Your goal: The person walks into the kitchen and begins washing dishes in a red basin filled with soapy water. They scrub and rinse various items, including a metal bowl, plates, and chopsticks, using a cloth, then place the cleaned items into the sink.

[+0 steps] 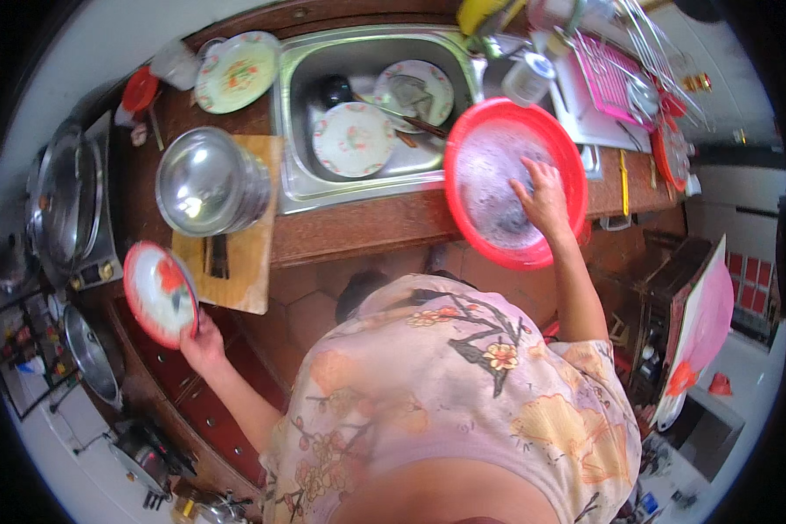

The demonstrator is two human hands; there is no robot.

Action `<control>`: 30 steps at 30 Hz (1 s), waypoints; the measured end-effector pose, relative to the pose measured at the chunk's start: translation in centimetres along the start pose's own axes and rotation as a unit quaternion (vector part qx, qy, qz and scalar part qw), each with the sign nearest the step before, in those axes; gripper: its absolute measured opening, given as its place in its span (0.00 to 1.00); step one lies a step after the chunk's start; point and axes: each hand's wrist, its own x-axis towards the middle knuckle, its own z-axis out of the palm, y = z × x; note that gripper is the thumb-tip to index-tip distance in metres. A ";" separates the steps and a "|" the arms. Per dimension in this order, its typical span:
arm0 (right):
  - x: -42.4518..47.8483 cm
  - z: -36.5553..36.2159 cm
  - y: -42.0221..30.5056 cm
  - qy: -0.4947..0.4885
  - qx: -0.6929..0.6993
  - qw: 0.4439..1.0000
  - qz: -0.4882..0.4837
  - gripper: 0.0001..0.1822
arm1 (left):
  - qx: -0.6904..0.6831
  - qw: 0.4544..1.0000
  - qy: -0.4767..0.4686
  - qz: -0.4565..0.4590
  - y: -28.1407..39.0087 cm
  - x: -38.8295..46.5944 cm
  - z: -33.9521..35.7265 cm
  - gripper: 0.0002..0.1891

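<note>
My left hand (203, 344) grips the edge of a white enamel dish (162, 295) with a red rim and a painted floral pattern, held tilted beside the wooden chopping board. Over a red plastic basin (455, 216) reaches my right hand (545, 196), its fingers apart and nothing visible in them. Foamy water (491, 177) fills the basin, and whatever lies under the suds is hidden. The basin rests at the right side of the stainless steel sink (301, 187). Inside the sink are a floral plate (354, 141), a second plate (442, 85) bearing a grey cloth (411, 95), and some utensils (426, 126).
Stacked metal bowls (200, 183) stand on the chopping board (252, 262). An oval floral plate (239, 72) lies left of the sink. A white container (528, 78) stands behind the basin, near a pink dish rack (606, 82). A lidded pot (65, 196) sits on the stove at left.
</note>
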 end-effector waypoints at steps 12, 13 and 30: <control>0.0 2.1 6.7 -0.120 -0.180 0.955 -0.202 0.43 | 0.352 0.920 -0.126 0.113 -16.1 -21.1 14.6 0.17; -0.1 2.6 7.1 -0.108 -0.170 0.972 -0.122 0.43 | 0.359 0.910 -0.197 0.060 -18.5 -21.3 16.8 0.19; 3.3 3.9 5.8 -0.134 0.731 0.652 0.153 0.21 | 0.603 0.727 -0.325 0.038 -43.9 -17.3 25.7 0.36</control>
